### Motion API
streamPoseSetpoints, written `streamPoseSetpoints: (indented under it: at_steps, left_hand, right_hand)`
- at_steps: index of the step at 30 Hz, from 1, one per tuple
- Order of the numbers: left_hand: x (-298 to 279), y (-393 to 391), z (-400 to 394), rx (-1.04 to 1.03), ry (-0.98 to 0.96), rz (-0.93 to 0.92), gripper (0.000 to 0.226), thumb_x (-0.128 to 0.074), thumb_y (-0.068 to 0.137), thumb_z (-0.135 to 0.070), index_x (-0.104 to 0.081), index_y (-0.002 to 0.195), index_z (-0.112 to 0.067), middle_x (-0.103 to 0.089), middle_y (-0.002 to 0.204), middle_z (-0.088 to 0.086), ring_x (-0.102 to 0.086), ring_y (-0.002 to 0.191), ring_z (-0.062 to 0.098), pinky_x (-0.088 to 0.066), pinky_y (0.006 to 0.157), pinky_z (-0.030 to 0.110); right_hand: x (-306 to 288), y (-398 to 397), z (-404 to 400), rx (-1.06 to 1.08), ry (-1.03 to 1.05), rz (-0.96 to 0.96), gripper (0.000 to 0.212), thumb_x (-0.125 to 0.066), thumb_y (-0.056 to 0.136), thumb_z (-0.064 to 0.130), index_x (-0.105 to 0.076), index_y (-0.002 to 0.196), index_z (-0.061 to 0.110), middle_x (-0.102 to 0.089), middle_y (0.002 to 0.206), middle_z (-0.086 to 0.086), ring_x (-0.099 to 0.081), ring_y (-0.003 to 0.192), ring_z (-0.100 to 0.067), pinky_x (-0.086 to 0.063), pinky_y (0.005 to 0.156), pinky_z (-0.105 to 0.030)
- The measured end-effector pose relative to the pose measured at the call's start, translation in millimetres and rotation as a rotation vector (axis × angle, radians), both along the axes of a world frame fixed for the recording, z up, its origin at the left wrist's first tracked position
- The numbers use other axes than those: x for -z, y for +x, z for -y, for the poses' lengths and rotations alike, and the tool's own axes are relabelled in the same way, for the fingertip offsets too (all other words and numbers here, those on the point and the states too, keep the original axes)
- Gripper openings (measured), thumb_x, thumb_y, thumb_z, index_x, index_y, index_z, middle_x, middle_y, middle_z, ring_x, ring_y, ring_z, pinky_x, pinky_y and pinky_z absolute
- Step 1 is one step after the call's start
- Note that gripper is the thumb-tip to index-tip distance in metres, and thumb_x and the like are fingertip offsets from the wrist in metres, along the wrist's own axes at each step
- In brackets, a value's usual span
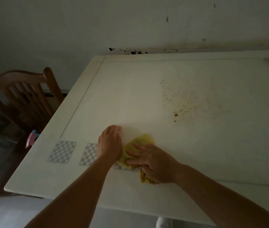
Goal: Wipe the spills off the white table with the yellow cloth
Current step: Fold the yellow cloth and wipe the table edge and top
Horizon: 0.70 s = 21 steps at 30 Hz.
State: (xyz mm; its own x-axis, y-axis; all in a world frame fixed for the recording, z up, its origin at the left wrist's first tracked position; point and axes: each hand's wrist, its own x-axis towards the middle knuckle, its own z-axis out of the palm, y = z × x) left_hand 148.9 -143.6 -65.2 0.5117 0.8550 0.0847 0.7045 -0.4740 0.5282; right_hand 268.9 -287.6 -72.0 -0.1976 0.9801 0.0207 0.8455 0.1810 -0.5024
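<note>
Hands working low on bench (130, 96): right grip (153, 162) pressing flat on yellow cloth (137, 145), left grip (110, 142) lying open beside it; brown spills (180, 104) sitting beyond right grip.

White table (130, 99) bears yellow cloth (140, 142), brown spills (180, 104).

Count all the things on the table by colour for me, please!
Yellow: 1, the crumpled yellow cloth under the right hand, beside the left hand.
Grey-and-white: 2 clear, the checkered square patches; a third may hide beneath the cloth.
Brown: 1, the speckled brown spill.
Total: 4
</note>
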Motion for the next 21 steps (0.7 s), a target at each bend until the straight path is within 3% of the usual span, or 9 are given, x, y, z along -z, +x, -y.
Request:
streamPoseSetpoints:
  at_steps: [4,9,13,17,21]
  left_hand:
    - [5.2,-3.3,5.8,0.040,0.013,-0.036,0.032,-0.045,0.087,-0.015,-0.056,0.117,-0.013,-0.050,0.134,0.010,-0.043,0.127,0.028,-0.032,0.107,0.041]
    - [6.6,1.6,11.1,-0.004,0.045,-0.093,0.032,-0.042,0.088,-0.021,-0.051,0.118,-0.019,-0.045,0.137,0.010,-0.038,0.129,0.030,-0.026,0.108,0.043]
    - [2.8,8.3,11.0,-0.021,0.054,-0.159,0.031,-0.043,0.086,-0.024,-0.051,0.116,-0.017,-0.046,0.132,0.013,-0.040,0.122,0.033,-0.025,0.104,0.044]
    - [1.9,21.1,13.0,-0.054,0.080,-0.175,0.030,-0.044,0.085,-0.027,-0.052,0.111,-0.015,-0.047,0.123,0.014,-0.040,0.117,0.033,-0.025,0.103,0.044]
    - [4.4,45.6,13.4,0.024,0.123,-0.113,0.032,-0.043,0.085,-0.023,-0.052,0.114,-0.013,-0.050,0.124,0.012,-0.042,0.118,0.031,-0.025,0.104,0.041]
  right_hand:
    - [-2.4,-3.2,38.6,0.006,-0.014,0.016,0.047,-0.039,0.092,0.019,-0.038,0.137,0.035,-0.023,0.154,0.011,-0.003,0.143,-0.010,0.007,0.112,-0.029]
    - [-3.3,9.4,66.8,0.055,-0.024,0.015,0.046,-0.041,0.090,0.016,-0.041,0.134,0.032,-0.024,0.153,0.011,-0.003,0.143,-0.009,0.003,0.114,-0.029]
    - [-4.9,28.8,88.5,0.124,0.036,0.015,0.041,-0.046,0.083,0.009,-0.053,0.121,0.022,-0.039,0.146,0.000,-0.021,0.140,-0.015,-0.015,0.115,-0.032]
    - [-3.2,47.2,105.8,0.195,0.078,0.075,0.038,-0.043,0.080,0.013,-0.054,0.114,0.025,-0.048,0.138,0.001,-0.035,0.133,-0.017,-0.029,0.109,-0.034]
    - [2.2,60.0,94.4,0.207,0.019,0.147,0.049,-0.034,0.082,0.023,-0.040,0.130,0.032,-0.036,0.147,0.007,-0.016,0.140,-0.009,-0.012,0.116,-0.033]
